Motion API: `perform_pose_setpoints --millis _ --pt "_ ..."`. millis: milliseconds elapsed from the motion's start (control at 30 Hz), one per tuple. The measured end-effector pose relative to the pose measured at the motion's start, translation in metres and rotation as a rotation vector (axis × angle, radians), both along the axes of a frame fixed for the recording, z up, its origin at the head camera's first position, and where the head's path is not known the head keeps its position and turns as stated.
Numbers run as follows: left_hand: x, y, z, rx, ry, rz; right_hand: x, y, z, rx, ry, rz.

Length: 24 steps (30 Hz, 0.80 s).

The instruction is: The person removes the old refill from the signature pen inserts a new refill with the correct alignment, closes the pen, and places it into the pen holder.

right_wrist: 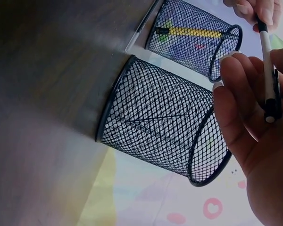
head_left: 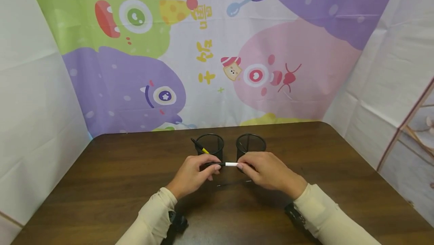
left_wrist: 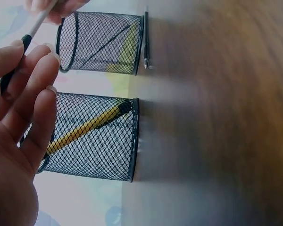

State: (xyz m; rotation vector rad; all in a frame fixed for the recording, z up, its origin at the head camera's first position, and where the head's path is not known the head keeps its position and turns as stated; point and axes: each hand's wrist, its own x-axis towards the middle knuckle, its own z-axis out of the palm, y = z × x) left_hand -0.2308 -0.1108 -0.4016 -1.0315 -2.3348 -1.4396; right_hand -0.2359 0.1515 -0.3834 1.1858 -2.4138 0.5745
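Note:
Both hands hold one pen (head_left: 231, 164) level between them, in front of two mesh cups. The pen has a white barrel, a black clip (right_wrist: 277, 87) and a black grip section (left_wrist: 26, 43). My left hand (head_left: 196, 173) pinches the black section between thumb and fingers. My right hand (head_left: 268, 169) grips the white barrel near its clip end, with the button end (right_wrist: 270, 118) showing over the palm. On the table below lies a thin pen refill (head_left: 234, 183), dark with a pale tip.
The left mesh cup (head_left: 222, 145) holds a yellow pen (head_left: 205, 149) with black ends, leaning on the rim. Through the right mesh cup (head_left: 265, 145) a thin dark line shows. Behind the brown table (head_left: 135, 162) hangs a cartoon-printed cloth (head_left: 217, 113); pale cloths flank both sides.

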Motion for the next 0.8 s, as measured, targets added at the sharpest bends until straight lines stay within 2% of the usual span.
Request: perform_pose_setpoints --millis 167,800 --pt "-0.0064 -0.0018 -0.0078 -0.002 -0.003 -0.013 0.0001 -0.0004 0.0002 -0.017 -0.013 0.015" --pt "-0.0059 -0.0002 -0.0104 0.008 -0.040 -0.049 0.0013 -0.0011 -0.0013 -0.034 -0.030 0.019"
